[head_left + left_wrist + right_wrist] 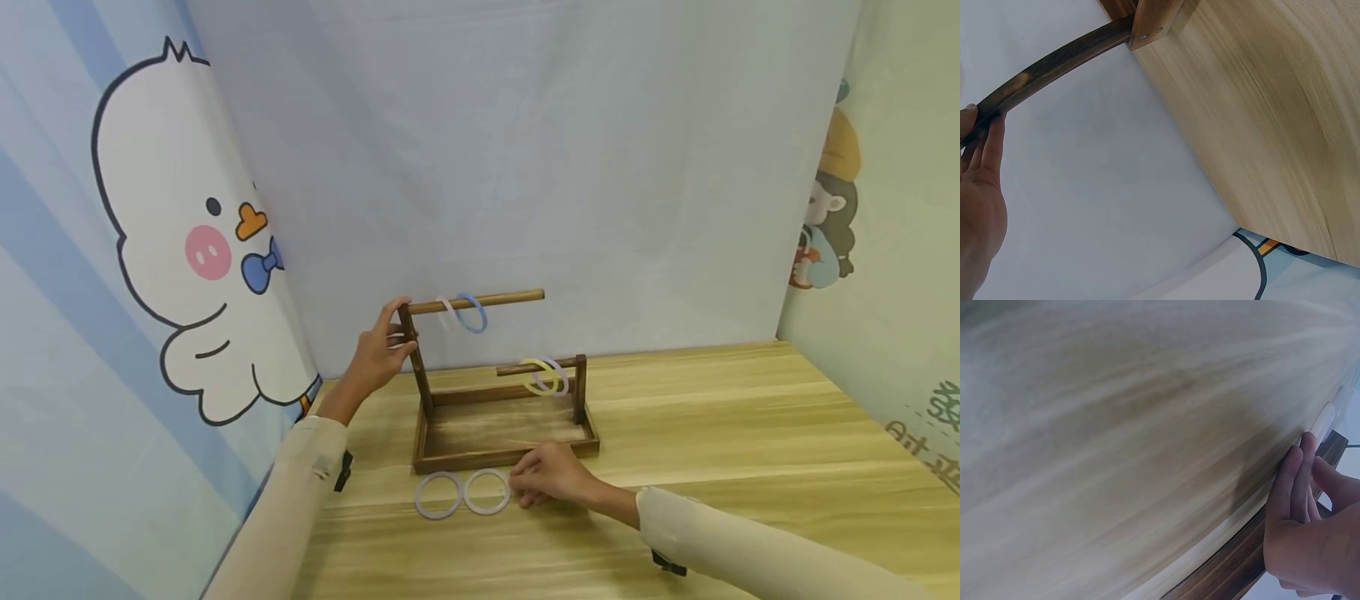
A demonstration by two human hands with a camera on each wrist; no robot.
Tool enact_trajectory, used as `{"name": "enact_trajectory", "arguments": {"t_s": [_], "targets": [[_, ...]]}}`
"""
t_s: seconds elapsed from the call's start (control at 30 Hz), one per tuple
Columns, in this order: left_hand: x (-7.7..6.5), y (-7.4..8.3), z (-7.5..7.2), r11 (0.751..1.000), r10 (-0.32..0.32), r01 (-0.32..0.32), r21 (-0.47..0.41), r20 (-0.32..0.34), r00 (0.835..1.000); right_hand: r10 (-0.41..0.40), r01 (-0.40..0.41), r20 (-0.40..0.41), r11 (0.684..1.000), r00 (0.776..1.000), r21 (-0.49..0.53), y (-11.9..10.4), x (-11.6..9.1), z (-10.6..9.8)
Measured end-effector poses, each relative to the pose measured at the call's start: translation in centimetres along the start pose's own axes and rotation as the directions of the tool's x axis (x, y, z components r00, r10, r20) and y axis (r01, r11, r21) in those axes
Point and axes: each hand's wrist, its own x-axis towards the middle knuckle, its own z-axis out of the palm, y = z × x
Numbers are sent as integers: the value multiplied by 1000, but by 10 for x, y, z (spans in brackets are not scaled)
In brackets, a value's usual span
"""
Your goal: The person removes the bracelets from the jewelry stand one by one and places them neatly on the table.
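Note:
With my left hand (381,354) I grip the upper part of the tall post (418,367) of a brown wooden rack (457,461); thumb and fingers lie on either side of the wood in the left wrist view. My right hand (551,477) is low over the table, in front of the tray-like base. Its fingertips meet the right edge of a white ring (487,511), and the fingers look fairly straight in the right wrist view. Beside that ring lies a pale purple ring (438,517), also flat on the table.
A blue ring (482,321) and a whitish ring (446,305) hang on the upper bar (517,297). On the lower bar (512,370) hang a yellow ring (553,385) and a pale purple ring (564,385). Curtains (525,167) stand behind the wooden table (712,433).

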Motion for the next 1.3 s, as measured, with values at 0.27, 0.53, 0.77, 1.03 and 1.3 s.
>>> {"name": "enact_trajectory", "arguments": {"t_s": [0.27,0.53,0.77,1.03,1.3], "targets": [[0,-2,1,1000,-6,6,-2,0,1000,4,-5,-9,1000,1000,-20,0,1,-6],[-1,-3,1,1000,23,-23,0,-7,1000,-64,50,-67,980,996,-195,-5,6,-14],[-1,-3,1,1000,26,-26,-4,0,1000,-97,79,-79,976,992,-203,-12,11,-20],[1,-2,0,1000,13,-13,1,-2,1000,-56,47,-85,993,995,-107,-22,20,-26],[0,-2,0,1000,14,-14,6,0,1000,-70,50,-126,987,990,-153,-31,27,-33]]}}
